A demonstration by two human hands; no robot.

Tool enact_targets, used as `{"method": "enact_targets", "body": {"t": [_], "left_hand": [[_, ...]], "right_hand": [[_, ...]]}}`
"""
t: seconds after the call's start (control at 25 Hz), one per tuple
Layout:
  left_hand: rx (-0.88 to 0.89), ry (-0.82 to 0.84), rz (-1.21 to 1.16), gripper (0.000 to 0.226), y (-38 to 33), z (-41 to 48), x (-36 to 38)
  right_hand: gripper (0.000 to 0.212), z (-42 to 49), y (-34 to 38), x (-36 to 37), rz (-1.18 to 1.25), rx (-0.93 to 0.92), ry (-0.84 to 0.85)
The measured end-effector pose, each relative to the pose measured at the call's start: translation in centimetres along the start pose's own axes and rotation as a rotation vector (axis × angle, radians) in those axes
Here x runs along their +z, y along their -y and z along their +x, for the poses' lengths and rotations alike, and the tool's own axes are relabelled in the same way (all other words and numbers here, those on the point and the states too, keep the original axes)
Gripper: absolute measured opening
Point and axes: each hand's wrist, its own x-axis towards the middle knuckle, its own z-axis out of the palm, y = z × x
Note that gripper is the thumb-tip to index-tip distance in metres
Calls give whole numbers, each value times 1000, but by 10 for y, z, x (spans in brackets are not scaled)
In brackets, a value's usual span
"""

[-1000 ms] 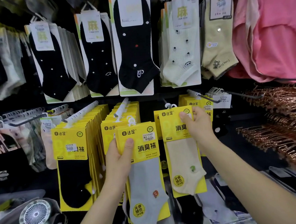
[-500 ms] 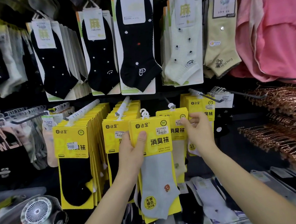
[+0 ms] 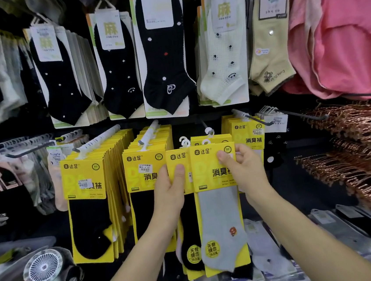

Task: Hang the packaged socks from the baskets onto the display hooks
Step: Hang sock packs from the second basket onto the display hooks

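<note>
Grey-sock pack (image 3: 219, 205) hangs just below the middle display hook (image 3: 204, 124). The right hand (image 3: 245, 173) pinches its card's top corner, apparently to steer it on. The left hand (image 3: 169, 192) grips a black-sock pack (image 3: 177, 158) beside it, thumb across the card, likely next.

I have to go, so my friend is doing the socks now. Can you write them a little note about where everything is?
Left hand: grips the black sock pack by its yellow card, thumb on the front.
Right hand: pinches the top corner of the grey sock pack.
Both packs are held up by the middle hook; I cannot tell if either hanger loop is on it.
Done: two hooks to the left carry rows of hung yellow packs.
Left: probably slide both packs onto the hook, then hang the loose packs lying below.
</note>
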Motion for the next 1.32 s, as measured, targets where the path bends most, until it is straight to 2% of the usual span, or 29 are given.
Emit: {"method": "enact_targets", "body": {"t": [0.2,0.44,0.56,0.68,0.84,0.92,1.0,1.08,1.16,1.32], "left_hand": [[1,-57,-18,19,6,2,-16],[-28,-61,-13,17,11,1,-28],[-34,-59,-23,15,10,1,-30],[-22,-61,-11,16,8,1,-28],[4,-37,-3,19,5,1,-23],[5,-21,-8,15,3,1,-19],[5,-10,-6,13,1,0,-13],[16,-3,8,11,0,-1,-7],[30,-1,9,10,-1,-2,-1],[-11,-4,-42,9,0,-5,6]], "right_hand": [[5,24,1,-18,-21,45,-149],[30,35,0,-6,-108,23,-75],[16,34,0,5,-194,-43,-50],[10,34,-3,7,-204,-25,-41],[20,33,-9,2,-236,7,-49],[32,29,-9,0,-275,-11,-136],[33,18,-8,1,-290,-109,-230],[36,3,-4,8,-198,-161,-121],[43,-7,1,16,-188,-135,11],[22,-2,4,14,-139,-64,21]]}}
